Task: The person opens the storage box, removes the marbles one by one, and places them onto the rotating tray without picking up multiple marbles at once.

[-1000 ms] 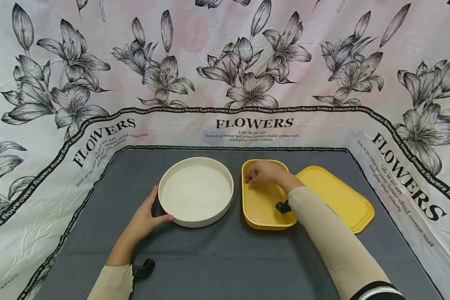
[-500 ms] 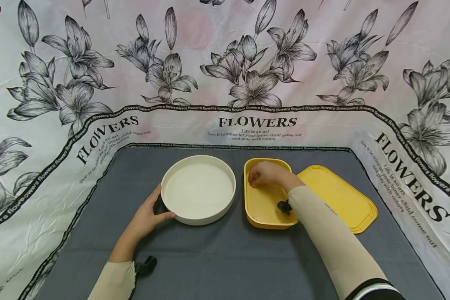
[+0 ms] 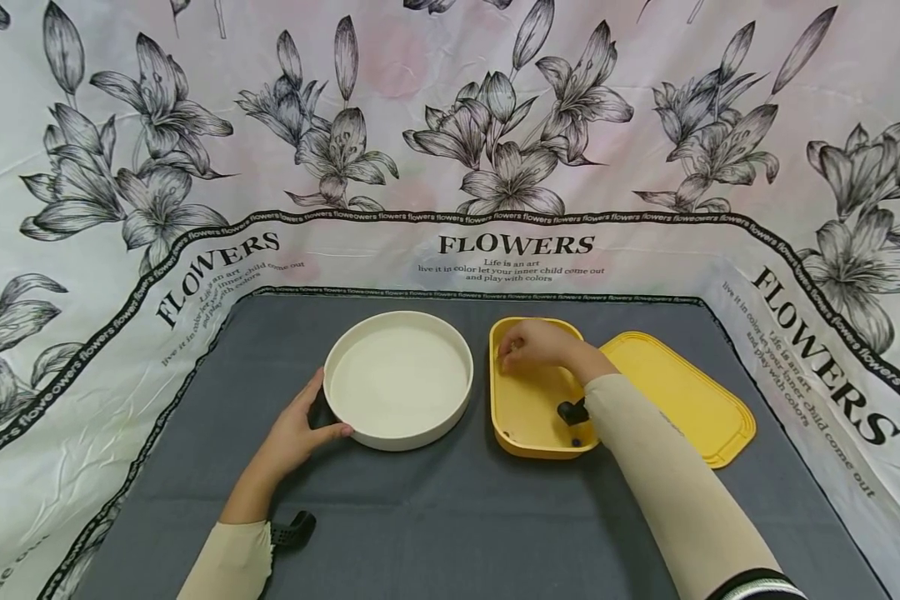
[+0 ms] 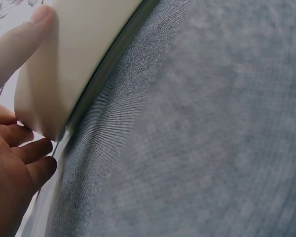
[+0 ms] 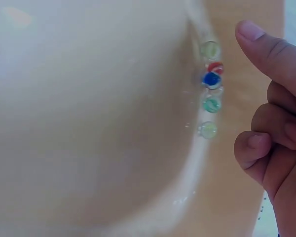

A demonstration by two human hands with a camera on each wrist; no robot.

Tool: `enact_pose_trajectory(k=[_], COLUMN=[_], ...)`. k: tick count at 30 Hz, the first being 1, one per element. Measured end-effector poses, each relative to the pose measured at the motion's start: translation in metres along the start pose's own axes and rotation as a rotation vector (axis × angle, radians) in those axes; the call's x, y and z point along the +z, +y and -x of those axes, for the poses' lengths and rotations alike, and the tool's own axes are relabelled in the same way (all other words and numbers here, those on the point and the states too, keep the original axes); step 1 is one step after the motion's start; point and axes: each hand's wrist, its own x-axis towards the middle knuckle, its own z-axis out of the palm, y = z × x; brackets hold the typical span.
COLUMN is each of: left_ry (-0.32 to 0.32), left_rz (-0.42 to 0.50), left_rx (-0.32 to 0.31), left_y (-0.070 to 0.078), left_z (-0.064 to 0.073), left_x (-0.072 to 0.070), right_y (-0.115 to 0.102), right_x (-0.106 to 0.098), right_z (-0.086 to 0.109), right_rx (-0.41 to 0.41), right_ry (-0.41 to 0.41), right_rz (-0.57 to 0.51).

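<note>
My left hand (image 3: 292, 442) rests against the left side of a round cream dish (image 3: 397, 379), thumb at its front wall and fingers spread along its side. The left wrist view shows the thumb against the dish wall (image 4: 74, 54) and relaxed fingers by its lower edge. My right hand (image 3: 536, 346) reaches into the far end of a yellow box (image 3: 525, 408). In the right wrist view, several glass marbles (image 5: 211, 104) line the box's inner edge beside the right hand (image 5: 281, 118). There the thumb points out, apart from the bent fingers, with nothing visible between them.
A yellow lid (image 3: 682, 400) lies to the right of the box, partly behind the right sleeve. Small dark marbles (image 3: 576, 442) show at the box's near end. A grey tablecloth (image 3: 420, 525) with a flower-printed border lies under everything.
Marbles seen by the right fingers a second ago are hidden in the head view now. Small dark marbles have come into sight at the box's near end. The left hand stays on the dish.
</note>
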Motion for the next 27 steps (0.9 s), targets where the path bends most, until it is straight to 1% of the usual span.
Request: enact_pose_trajectory(k=[4, 10, 16, 21, 27], left_ry=[-0.002, -0.006, 0.002, -0.003, 0.0], left_rz=[0.001, 0.01, 0.007, 0.002, 0.015], left_rx=[-0.012, -0.023, -0.028, -0.038, -0.037], left_y=[0.002, 0.004, 0.003, 0.003, 0.003], left_z=[0.0, 0.0, 0.002, 0.003, 0.003], left_x=[0.001, 0.001, -0.001, -0.001, 0.001], right_y=[-0.003, -0.013, -0.028, -0.041, -0.062], right_x=[-0.009, -0.02, -0.027, -0.028, -0.031], right_z=[0.004, 0.011, 0.008, 0.001, -0.009], right_rx=[-0.005, 0.028, 0.042, 0.013, -0.062], right_ry=[0.046, 0.129, 0.215, 0.21, 0.206], right_rz=[0.002, -0.042, -0.076, -0.097, -0.062])
